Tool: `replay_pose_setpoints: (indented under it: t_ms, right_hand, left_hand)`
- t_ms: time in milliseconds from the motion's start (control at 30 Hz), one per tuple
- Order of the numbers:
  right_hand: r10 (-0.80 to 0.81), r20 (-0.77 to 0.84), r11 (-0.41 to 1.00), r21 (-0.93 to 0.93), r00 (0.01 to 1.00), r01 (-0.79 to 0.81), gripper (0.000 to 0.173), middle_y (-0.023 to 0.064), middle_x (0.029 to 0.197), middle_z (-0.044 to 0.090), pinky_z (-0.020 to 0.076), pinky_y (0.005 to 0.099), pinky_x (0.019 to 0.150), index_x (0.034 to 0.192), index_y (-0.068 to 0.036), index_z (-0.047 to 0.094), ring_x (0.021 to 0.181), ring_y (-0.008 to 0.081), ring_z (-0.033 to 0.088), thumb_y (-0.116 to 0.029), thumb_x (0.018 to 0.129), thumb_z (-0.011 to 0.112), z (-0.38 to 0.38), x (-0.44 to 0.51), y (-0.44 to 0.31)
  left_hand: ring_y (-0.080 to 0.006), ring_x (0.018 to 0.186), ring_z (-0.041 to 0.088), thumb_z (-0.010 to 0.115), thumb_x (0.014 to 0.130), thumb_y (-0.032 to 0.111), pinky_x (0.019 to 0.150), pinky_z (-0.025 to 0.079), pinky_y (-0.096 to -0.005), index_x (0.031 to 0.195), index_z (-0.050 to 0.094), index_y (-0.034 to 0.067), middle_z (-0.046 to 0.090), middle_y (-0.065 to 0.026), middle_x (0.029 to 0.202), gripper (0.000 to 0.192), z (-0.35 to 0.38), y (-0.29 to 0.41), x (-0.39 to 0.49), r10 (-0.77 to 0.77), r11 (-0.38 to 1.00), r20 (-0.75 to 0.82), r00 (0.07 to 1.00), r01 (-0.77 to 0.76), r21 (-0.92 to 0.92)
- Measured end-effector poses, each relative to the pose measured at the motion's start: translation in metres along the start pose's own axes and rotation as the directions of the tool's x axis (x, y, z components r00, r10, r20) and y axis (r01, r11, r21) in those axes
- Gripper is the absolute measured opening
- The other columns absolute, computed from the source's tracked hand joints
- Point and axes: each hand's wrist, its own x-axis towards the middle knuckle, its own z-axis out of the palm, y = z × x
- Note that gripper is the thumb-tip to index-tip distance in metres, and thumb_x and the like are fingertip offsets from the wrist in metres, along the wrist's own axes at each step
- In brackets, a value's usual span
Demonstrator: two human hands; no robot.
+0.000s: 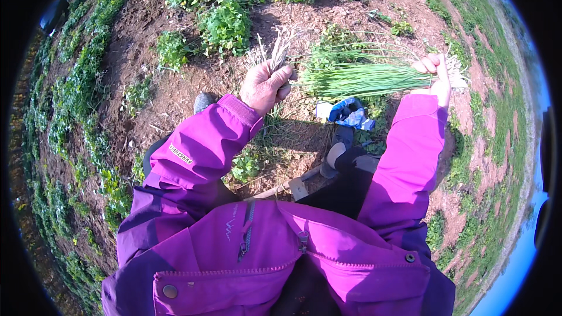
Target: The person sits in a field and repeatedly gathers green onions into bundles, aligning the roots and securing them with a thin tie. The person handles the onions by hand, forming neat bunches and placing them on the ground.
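My left hand (267,87) is closed around a small bunch of pale, dry-looking stalks (281,47) that stick up past the fingers. To its right, my right hand (432,70) grips a bundle of long, thin green chive-like leaves (369,80) close to the pale root ends (457,72). The leaves stretch left towards my left hand, with a few strands loose above the rest. Whether their tips touch the ground, I cannot tell. Below the bundle lies a blue and white work glove (353,114).
A hand tool with a wooden handle (274,191) and a flat blade (298,188) lies between my legs. My shoes (337,154) rest on brown soil (149,114). Leafy green plants (226,26) grow ahead, with more rows (83,83) on the left.
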Motion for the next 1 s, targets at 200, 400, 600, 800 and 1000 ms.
replay_pose_setpoints:
  t_ms: [200,400,600,800,1000]
  right_hand:
    - [-0.105,-0.102,0.861,-0.507,0.989,0.039,0.017,-0.003,0.055,0.038,0.0355,0.024,0.044,0.076,-0.007,0.05,0.047,0.0097,0.037,-0.019,0.081,0.06,0.015,-0.019,0.036]
    - [0.209,-0.003,0.645,-0.752,0.978,-0.14,0.015,0.0036,0.061,0.056,0.0352,0.0206,0.034,0.083,0.0,0.06,0.042,0.0079,0.048,-0.005,0.072,0.067,0.035,-0.029,0.132]
    - [0.162,0.048,0.539,-0.841,0.986,-0.047,0.019,0.0013,0.067,0.058,0.0372,0.0204,0.041,0.083,-0.004,0.06,0.049,0.0072,0.051,-0.01,0.068,0.071,0.032,-0.029,0.148]
    - [0.139,0.136,0.518,-0.854,0.981,0.045,0.019,0.0,0.066,0.058,0.0393,0.0213,0.047,0.083,-0.004,0.06,0.055,0.0063,0.052,-0.01,0.069,0.07,0.033,-0.035,0.149]
    - [0.193,0.034,0.611,-0.786,0.981,-0.093,0.014,0.0017,0.064,0.056,0.04,0.0209,0.042,0.082,-0.003,0.059,0.05,0.0069,0.05,-0.01,0.073,0.067,0.032,-0.028,0.134]
  left_hand:
    - [-0.0056,0.043,0.038,0.048,0.089,0.019,0.04,0.03,-0.0205,0.082,0.054,0.003,0.045,0.0013,0.054,0.018,-0.006,0.005,0.0,0.046,0.997,0.006,0.999,-0.046,0.069]
    - [-0.0031,0.039,0.034,0.046,0.09,0.023,0.036,0.025,-0.0177,0.084,0.053,0.006,0.044,0.0034,0.051,0.019,0.015,0.004,0.0,0.095,0.99,0.072,0.993,-0.101,0.098]
    - [-0.0041,0.046,0.04,0.043,0.088,0.006,0.042,0.031,-0.0185,0.082,0.054,0.002,0.052,0.0013,0.06,0.012,0.021,0.002,0.0,0.124,0.989,0.084,0.989,-0.131,0.073]
    - [-0.0045,0.046,0.041,0.044,0.087,0.004,0.042,0.032,-0.0191,0.082,0.053,0.003,0.05,0.0019,0.058,0.011,0.017,-0.006,0.003,0.106,0.984,0.074,0.992,-0.115,0.135]
    - [-0.0044,0.046,0.039,0.045,0.087,0.008,0.042,0.032,-0.0199,0.085,0.053,0.004,0.048,0.0025,0.056,0.009,0.02,0.0,0.002,0.084,0.972,0.121,0.989,-0.108,0.209]
